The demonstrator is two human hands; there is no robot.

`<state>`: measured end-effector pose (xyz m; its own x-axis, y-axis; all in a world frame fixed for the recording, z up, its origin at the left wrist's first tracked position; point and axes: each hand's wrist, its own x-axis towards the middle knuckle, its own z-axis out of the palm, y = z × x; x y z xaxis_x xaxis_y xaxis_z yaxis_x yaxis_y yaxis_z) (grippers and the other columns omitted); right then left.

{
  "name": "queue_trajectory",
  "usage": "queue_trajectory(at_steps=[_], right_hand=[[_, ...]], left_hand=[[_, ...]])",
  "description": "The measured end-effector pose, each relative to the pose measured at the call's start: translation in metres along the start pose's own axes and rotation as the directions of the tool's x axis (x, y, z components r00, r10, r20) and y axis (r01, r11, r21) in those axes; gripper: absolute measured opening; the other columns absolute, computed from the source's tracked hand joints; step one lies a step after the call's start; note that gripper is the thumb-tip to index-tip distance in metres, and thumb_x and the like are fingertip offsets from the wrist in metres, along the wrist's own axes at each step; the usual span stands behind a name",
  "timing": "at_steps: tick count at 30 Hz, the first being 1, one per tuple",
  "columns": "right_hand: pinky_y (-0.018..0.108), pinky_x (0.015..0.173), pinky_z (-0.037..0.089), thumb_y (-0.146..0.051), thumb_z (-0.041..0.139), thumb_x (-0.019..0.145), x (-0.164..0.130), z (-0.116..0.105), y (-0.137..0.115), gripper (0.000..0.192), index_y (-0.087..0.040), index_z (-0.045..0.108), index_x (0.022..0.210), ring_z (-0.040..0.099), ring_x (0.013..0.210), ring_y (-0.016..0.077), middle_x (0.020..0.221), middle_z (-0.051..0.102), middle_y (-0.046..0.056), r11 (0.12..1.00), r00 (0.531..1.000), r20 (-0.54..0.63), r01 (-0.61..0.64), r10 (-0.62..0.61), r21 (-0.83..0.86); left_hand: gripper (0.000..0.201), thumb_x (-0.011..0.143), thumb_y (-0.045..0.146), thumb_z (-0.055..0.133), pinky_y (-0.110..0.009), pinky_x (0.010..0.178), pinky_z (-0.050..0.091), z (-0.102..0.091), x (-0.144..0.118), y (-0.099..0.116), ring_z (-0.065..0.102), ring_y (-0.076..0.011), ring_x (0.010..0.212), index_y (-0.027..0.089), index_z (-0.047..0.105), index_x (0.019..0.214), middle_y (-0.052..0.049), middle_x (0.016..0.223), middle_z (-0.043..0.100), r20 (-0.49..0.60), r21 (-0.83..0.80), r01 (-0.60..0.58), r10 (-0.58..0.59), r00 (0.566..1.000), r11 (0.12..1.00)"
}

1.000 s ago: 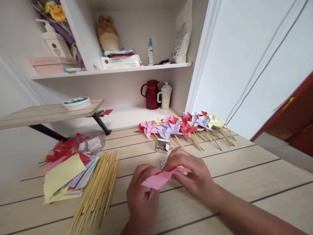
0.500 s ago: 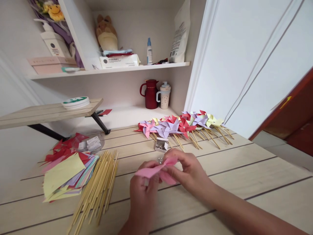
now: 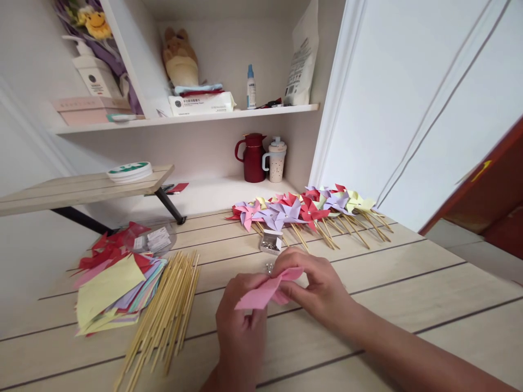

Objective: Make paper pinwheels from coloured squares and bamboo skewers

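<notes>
A piece of pink paper (image 3: 258, 294), bent with its corners drawn toward the middle, is held up between both hands above the table. My left hand (image 3: 241, 316) grips its left side, fingers closed underneath. With thumb and fingers, my right hand (image 3: 316, 277) pinches the paper near its centre; the fingertips are partly hidden by it. Just beyond lie a few small metal pins (image 3: 269, 267), beside a small open box (image 3: 270, 242) with more metal pieces inside. Finished paper pinwheels (image 3: 281, 213) on sticks lie in a heap behind.
Left of my hands lie thin wooden sticks (image 3: 165, 310) and a stack of coloured paper sheets (image 3: 108, 288). Red paper pieces (image 3: 102, 251) and a clear plastic container (image 3: 157, 239) are behind them. A small raised shelf (image 3: 81, 188) stands back left; a red jug (image 3: 254, 158) and a cup (image 3: 277, 160) stand behind.
The pink paper has turned slightly, its left flap now tipped downward and facing me more. Both hands stay on it, shifted very little. The view has moved slightly.
</notes>
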<state>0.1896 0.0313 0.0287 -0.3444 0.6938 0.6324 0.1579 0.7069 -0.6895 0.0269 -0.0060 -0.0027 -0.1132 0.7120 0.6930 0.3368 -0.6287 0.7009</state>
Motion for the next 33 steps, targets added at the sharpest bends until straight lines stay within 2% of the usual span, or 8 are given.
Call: queue_trajectory(at_steps=[4, 7, 18, 20, 22, 26, 29, 33], right_hand=[[0.032, 0.071, 0.050, -0.018, 0.065, 0.090, 0.0008, -0.0026, -0.0007, 0.005, -0.022, 0.067, 0.093, 0.064, 0.080, 0.0183, 0.084, 0.070, 0.004, 0.992, 0.992, -0.001, 0.125, -0.125, -0.011], [0.034, 0.071, 0.052, -0.021, 0.064, 0.091, 0.0015, -0.0037, -0.0017, 0.004, -0.022, 0.067, 0.093, 0.064, 0.080, 0.0192, 0.083, 0.070, 0.005, 0.990, 0.991, 0.001, 0.137, -0.137, -0.014], [0.033, 0.068, 0.049, -0.020, 0.061, 0.092, 0.0007, -0.0053, -0.0030, 0.008, -0.020, 0.069, 0.092, 0.062, 0.077, 0.0190, 0.080, 0.069, 0.006, 0.988, 0.988, -0.008, 0.157, -0.157, 0.001], [0.032, 0.068, 0.048, -0.024, 0.064, 0.091, 0.0008, -0.0048, -0.0030, 0.007, -0.020, 0.069, 0.089, 0.062, 0.076, 0.0188, 0.078, 0.068, 0.005, 0.997, 0.996, -0.010, 0.083, -0.083, -0.008], [0.031, 0.067, 0.047, -0.029, 0.068, 0.089, 0.0013, -0.0036, -0.0031, 0.010, -0.020, 0.068, 0.083, 0.062, 0.074, 0.0176, 0.077, 0.068, 0.004, 0.997, 0.998, -0.005, -0.067, 0.067, 0.045], [0.028, 0.064, 0.049, -0.038, 0.072, 0.085, 0.0038, -0.0004, -0.0043, 0.023, -0.020, 0.064, 0.075, 0.065, 0.070, 0.0158, 0.075, 0.070, 0.002, 0.882, 0.938, 0.070, -0.344, 0.340, 0.324], [0.026, 0.059, 0.049, -0.039, 0.076, 0.082, 0.0062, 0.0008, -0.0046, 0.025, -0.019, 0.064, 0.075, 0.065, 0.063, 0.0146, 0.069, 0.070, 0.001, 0.772, 0.894, 0.129, -0.438, 0.430, 0.461], [0.026, 0.058, 0.049, -0.038, 0.080, 0.077, 0.0088, -0.0001, -0.0017, 0.024, -0.017, 0.068, 0.079, 0.065, 0.062, 0.0144, 0.073, 0.073, 0.003, 0.644, 0.836, 0.155, -0.510, 0.526, 0.570]], left_hand=[[0.026, 0.086, 0.006, 0.062, -0.030, 0.073, 0.054, -0.0019, 0.0005, 0.0003, 0.068, -0.0181, 0.080, 0.024, 0.069, 0.104, -0.003, 0.086, 0.074, 0.034, 0.027, -0.105, 0.105, 0.994, 0.994], [0.028, 0.085, 0.006, 0.063, -0.030, 0.072, 0.054, -0.0016, 0.0019, 0.0027, 0.067, -0.0178, 0.079, 0.025, 0.069, 0.104, -0.002, 0.085, 0.073, 0.025, 0.037, -0.121, 0.120, 0.992, 0.992], [0.018, 0.084, 0.013, 0.065, -0.029, 0.068, 0.053, -0.0009, 0.0029, 0.0078, 0.068, -0.0184, 0.075, 0.024, 0.073, 0.095, -0.003, 0.084, 0.074, 0.016, 0.020, -0.019, 0.018, 1.000, 1.000], [0.014, 0.085, 0.017, 0.064, -0.029, 0.069, 0.053, 0.0004, 0.0036, 0.0078, 0.069, -0.0194, 0.077, 0.023, 0.075, 0.092, -0.004, 0.085, 0.075, 0.021, -0.008, 0.068, -0.068, 0.997, 0.998], [0.013, 0.086, 0.021, 0.064, -0.029, 0.069, 0.053, 0.0019, 0.0041, 0.0072, 0.068, -0.0192, 0.077, 0.022, 0.075, 0.093, -0.005, 0.089, 0.075, 0.061, -0.071, 0.210, -0.206, 0.977, 0.975], [0.024, 0.088, 0.035, 0.064, -0.026, 0.061, 0.051, 0.0045, 0.0041, 0.0038, 0.062, -0.0149, 0.066, 0.021, 0.070, 0.105, -0.004, 0.088, 0.072, 0.156, -0.214, 0.491, -0.467, 0.871, 0.844], [0.030, 0.087, 0.043, 0.065, -0.024, 0.059, 0.048, 0.0052, 0.0049, 0.0039, 0.058, -0.0134, 0.064, 0.019, 0.068, 0.104, -0.003, 0.081, 0.069, 0.151, -0.265, 0.556, -0.536, 0.831, 0.788], [0.032, 0.087, 0.048, 0.064, -0.024, 0.059, 0.046, 0.0046, 0.0077, 0.0083, 0.054, -0.0128, 0.062, 0.018, 0.069, 0.097, -0.001, 0.072, 0.063, 0.137, -0.303, 0.545, -0.530, 0.837, 0.782]])
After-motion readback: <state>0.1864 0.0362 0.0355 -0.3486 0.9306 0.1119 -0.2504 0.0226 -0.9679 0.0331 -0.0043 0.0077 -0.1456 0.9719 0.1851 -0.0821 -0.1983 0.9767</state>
